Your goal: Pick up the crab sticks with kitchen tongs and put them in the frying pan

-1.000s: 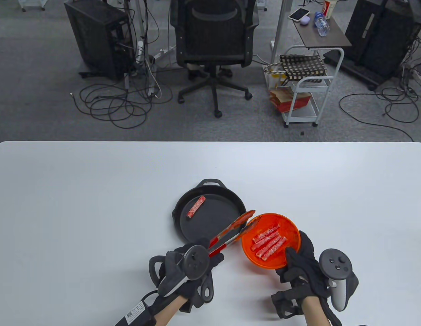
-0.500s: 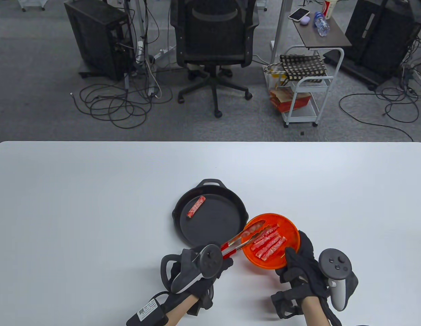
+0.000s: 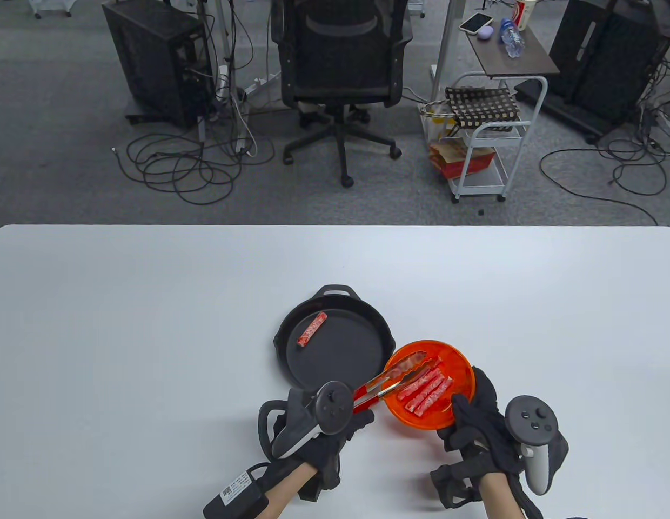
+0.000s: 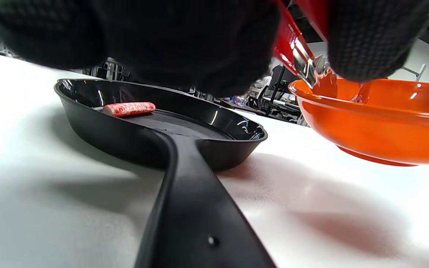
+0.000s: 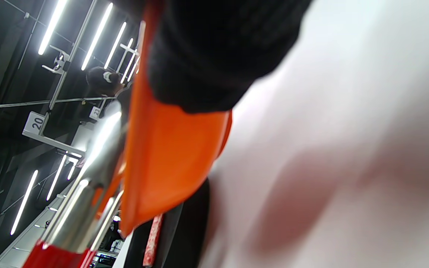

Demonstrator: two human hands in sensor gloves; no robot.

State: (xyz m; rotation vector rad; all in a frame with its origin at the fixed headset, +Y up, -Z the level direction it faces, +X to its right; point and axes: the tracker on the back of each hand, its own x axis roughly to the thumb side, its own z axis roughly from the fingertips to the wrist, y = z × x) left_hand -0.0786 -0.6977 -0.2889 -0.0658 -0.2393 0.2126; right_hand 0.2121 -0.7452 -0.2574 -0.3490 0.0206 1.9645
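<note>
A black frying pan (image 3: pixel 362 346) lies mid-table with one crab stick (image 3: pixel 312 329) in its far left part, also visible in the left wrist view (image 4: pixel 129 108). To its right is an orange bowl (image 3: pixel 454 367) holding several crab sticks (image 3: pixel 428 390). My left hand (image 3: pixel 356 419) grips red-handled metal tongs (image 3: pixel 375 390) whose tips reach into the bowl's left side at the leftmost stick. Whether the tips pinch it is unclear. My right hand (image 3: pixel 471 401) holds the bowl's near right rim, thumb inside. In the right wrist view the bowl (image 5: pixel 169 149) and glove (image 5: pixel 214 48) fill the frame.
The pan's long handle (image 4: pixel 188 208) points toward me under the left hand. The white table (image 3: pixel 124 335) stretches wide to the left, right and back. Beyond its far edge stand an office chair (image 3: pixel 340 65) and a white cart (image 3: pixel 486 140).
My left hand has moved right and slightly toward me, carrying the tongs' tips from the pan's right rim down into the bowl. The bowl and right hand have shifted a little left.
</note>
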